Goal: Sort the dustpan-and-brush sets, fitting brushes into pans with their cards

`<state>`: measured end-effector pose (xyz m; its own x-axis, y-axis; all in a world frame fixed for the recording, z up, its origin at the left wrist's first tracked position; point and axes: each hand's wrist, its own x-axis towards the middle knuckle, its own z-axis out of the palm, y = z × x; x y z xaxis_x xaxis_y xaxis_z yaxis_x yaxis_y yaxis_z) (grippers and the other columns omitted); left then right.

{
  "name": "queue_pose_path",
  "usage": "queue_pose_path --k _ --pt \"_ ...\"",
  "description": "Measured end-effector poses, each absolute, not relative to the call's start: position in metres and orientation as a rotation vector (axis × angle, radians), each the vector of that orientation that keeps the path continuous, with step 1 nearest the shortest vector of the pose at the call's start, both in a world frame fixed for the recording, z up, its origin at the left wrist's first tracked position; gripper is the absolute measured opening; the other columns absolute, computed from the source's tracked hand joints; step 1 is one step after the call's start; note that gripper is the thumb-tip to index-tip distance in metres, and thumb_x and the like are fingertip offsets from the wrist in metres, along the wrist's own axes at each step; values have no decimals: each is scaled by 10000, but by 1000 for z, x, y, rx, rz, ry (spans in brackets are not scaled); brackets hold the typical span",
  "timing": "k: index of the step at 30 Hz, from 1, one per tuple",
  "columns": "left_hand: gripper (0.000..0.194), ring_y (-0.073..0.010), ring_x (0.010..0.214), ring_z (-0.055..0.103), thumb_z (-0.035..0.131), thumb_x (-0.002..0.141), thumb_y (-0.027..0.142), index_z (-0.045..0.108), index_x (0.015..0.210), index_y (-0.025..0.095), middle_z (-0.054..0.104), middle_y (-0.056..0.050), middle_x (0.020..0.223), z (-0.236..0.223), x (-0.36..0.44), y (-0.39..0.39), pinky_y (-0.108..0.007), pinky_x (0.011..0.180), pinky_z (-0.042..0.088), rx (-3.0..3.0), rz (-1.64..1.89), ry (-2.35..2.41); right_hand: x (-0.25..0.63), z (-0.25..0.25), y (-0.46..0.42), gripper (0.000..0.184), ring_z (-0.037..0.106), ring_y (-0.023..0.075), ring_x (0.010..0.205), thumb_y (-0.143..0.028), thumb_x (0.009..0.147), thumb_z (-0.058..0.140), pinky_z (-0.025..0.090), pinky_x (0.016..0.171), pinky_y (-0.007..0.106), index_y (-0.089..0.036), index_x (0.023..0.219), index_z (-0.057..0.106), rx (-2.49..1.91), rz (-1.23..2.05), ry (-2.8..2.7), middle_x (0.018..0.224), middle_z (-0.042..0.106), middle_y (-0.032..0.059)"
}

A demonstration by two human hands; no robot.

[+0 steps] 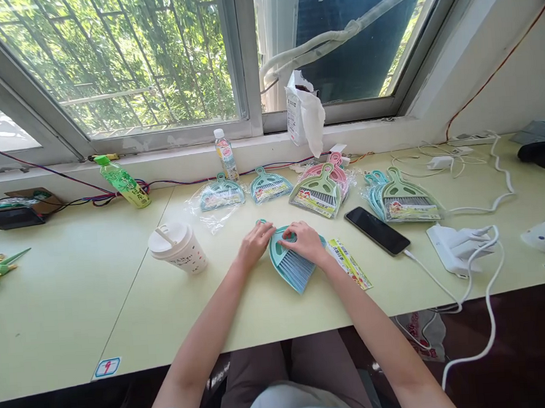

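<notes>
A blue hand brush (296,270) lies with its bristles inside a matching blue dustpan (275,253) on the table before me. My left hand (256,240) has its fingers closed at the dustpan's handle end, where a bit of blue shows past the fingertips. My right hand (305,240) rests over the set, thumb and fingers pinched on the brush's upper part and hiding some of it. Beside my right wrist a yellow printed label card (349,264) lies flat on the table.
Behind are a wrapped blue set (222,193), another blue set (269,186), green and pink sets (318,192) and a green-and-blue stack (404,199). A lidded cup (178,250) stands left. On the right lie a phone (378,229) and a power strip (457,251) with trailing cables.
</notes>
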<state>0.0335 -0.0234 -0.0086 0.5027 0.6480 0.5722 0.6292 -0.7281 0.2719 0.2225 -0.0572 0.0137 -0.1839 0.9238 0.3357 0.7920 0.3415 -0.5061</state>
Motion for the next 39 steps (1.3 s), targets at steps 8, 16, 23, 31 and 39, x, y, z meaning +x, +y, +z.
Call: queue_pose_path --k 8,16,23,31,39 --pt "548 -242 928 632 268 923 524 623 1076 135 679 -116 972 -6 60 -28 -399 841 496 1512 869 1032 220 9 -54 263 507 226 948 -477 824 580 423 785 336 -234 753 647 -1612 99 -1760 888 573 62" --pt "676 -229 1057 591 760 660 315 485 1273 243 632 -52 1146 -6 51 -25 -342 911 461 1149 877 818 264 20 -50 184 582 169 796 -382 859 518 400 666 282 -248 871 644 -1859 292 -1513 957 654 16" --pt "480 -213 867 640 761 624 296 607 1057 155 667 -67 948 -4 16 1 -330 779 513 974 1106 945 338 3 -52 391 599 204 907 -249 602 742 402 703 282 -281 987 680 -2099 468 -1623 1000 666 14" --pt "500 -240 1029 600 705 705 367 539 1154 222 619 -61 1136 -2 16 1 -356 869 500 913 1159 911 323 -4 -44 104 588 167 654 -245 570 735 417 635 278 -186 626 669 -1899 778 -1634 634 644 18" --pt "566 -247 1021 611 712 710 396 490 1203 227 612 -71 1135 -6 31 -13 -399 901 484 1010 993 834 266 13 -44 398 551 128 620 -543 650 686 398 476 221 -207 799 533 -1245 972 -1108 786 622 20"
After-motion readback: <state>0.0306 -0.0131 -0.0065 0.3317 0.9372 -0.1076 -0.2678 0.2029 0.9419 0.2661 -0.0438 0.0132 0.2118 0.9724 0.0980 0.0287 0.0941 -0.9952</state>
